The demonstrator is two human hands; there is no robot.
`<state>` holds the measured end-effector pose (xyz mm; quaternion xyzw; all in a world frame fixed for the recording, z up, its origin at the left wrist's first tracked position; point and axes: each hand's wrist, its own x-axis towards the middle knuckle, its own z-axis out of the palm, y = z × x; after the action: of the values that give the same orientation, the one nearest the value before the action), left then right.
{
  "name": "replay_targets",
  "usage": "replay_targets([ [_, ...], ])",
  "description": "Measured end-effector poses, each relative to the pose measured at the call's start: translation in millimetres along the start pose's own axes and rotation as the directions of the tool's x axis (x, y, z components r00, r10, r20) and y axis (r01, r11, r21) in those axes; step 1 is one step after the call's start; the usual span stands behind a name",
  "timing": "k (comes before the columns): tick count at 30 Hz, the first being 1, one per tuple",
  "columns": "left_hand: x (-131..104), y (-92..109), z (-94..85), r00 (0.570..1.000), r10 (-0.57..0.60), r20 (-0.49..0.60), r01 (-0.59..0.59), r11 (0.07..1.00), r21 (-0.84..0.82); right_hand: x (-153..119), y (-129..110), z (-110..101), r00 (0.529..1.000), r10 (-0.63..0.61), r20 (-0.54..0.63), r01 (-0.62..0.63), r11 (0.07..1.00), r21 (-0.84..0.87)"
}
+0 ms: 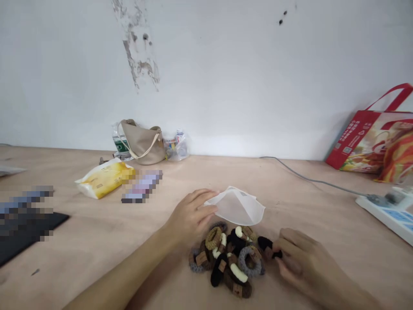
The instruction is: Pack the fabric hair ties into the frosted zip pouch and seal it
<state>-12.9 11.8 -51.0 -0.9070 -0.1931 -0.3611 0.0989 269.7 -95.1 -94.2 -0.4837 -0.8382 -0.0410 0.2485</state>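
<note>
I see one head-worn camera [right behind hands]. Looks forward and down over pale pinkish-brown wooden-toned tabletop (112, 232), toward scuffed white wall (226, 77) filling upper half. Bare left hand (193, 211) and right hand (298, 254) near lens, low in view; red printed shopping bag (358, 133) farther, at right edge.

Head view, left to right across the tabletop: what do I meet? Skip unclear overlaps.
Flat black object → yellow-and-white soft plastic pack → left hand → translucent white flat pouch → right hand → white rectangular power strip.
</note>
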Motion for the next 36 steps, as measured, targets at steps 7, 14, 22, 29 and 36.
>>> replay_targets([
  [7,0,1,-0.1,0.999,0.051,-0.014,-0.051,0.998,0.033,32,-1,-19,0.945,-0.058,-0.323,0.066,0.998,0.013],
  [14,1,7,-1.1,0.982,0.182,-0.044,-0.179,0.982,0.068,47,-24,-24,0.985,-0.155,-0.075,0.170,0.951,0.258],
  [22,3,6,-0.3,0.977,0.207,-0.052,-0.203,0.976,0.073,33,-33,-18,0.948,-0.308,0.082,0.286,0.935,0.207],
  [29,3,7,-2.2,0.978,0.204,-0.033,-0.201,0.977,0.063,48,-19,-13,0.972,-0.181,-0.153,0.196,0.976,0.092],
  [36,0,1,-0.4,0.986,0.157,-0.049,-0.155,0.987,0.027,53,-16,-19,0.997,-0.079,-0.019,0.081,0.977,0.198],
])
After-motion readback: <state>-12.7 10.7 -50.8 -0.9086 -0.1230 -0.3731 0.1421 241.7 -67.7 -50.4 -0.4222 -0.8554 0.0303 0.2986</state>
